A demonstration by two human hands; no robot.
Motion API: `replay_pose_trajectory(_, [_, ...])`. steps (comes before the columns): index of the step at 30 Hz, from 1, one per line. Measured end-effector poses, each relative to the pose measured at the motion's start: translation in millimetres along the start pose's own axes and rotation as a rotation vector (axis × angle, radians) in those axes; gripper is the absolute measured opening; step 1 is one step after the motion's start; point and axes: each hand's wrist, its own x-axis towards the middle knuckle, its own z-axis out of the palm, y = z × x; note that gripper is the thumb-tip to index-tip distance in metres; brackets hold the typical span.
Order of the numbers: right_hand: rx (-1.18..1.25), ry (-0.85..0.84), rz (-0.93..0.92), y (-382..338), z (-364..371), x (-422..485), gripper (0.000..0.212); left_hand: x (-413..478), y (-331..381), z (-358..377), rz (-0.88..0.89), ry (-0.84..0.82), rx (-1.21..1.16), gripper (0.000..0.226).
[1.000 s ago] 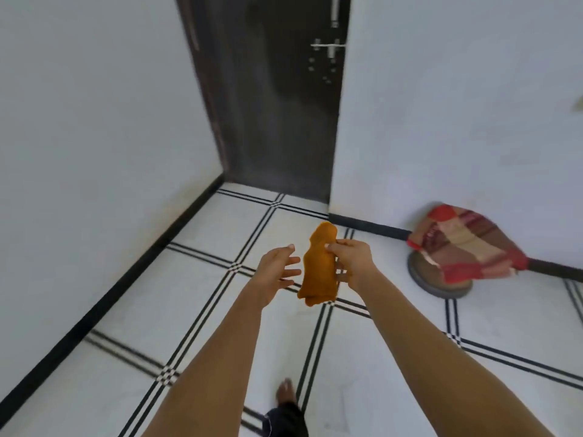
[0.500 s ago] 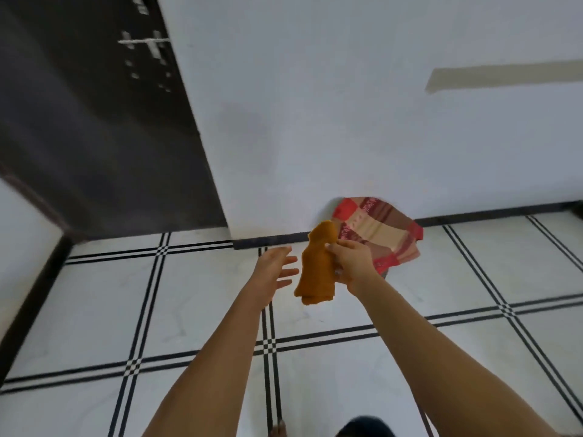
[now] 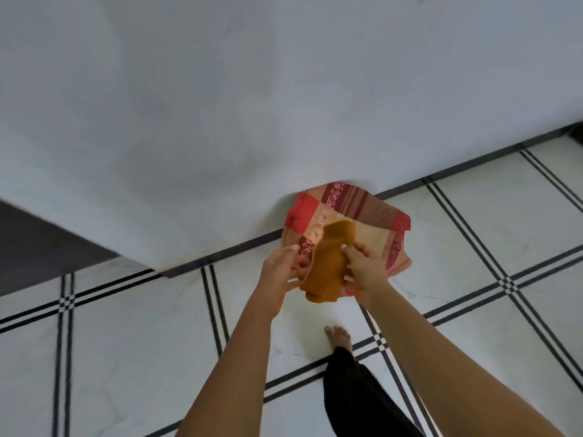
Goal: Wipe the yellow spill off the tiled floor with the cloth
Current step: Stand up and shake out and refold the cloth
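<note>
Between right fingers (image 3: 355, 252), orange cloth (image 3: 328, 263).

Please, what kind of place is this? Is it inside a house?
Most likely a room or corridor inside a home. The floor is white tile with black double lines, a plain white wall meets it at a dark skirting, and a patterned red cloth lies by the wall.

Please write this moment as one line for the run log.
right hand: grips orange cloth | left hand: open, beside it | yellow spill: not in view | wiping: not begun
</note>
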Motion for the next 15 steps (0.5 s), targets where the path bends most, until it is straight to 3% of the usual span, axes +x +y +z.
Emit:
replay_pose_trajectory(4, [0.005, 0.054, 0.103, -14.0, 8.1, 135.4, 0.009, 127.6, 9.9, 43.9, -0.067, -0.015, -0.026, 0.036])
replay_pose_trajectory(9, [0.146, -0.002, 0.197, 1.5, 17.5, 275.8, 0.021, 257.3, -8.5, 74.1, -0.051, -0.015, -0.004, 0.036])
replay_pose_trajectory(15, [0.219, 0.011, 0.362, 61.3, 3.6, 341.5, 0.032, 317.6, -62.7, 98.8, -0.217, -0.040, -0.070, 0.041])
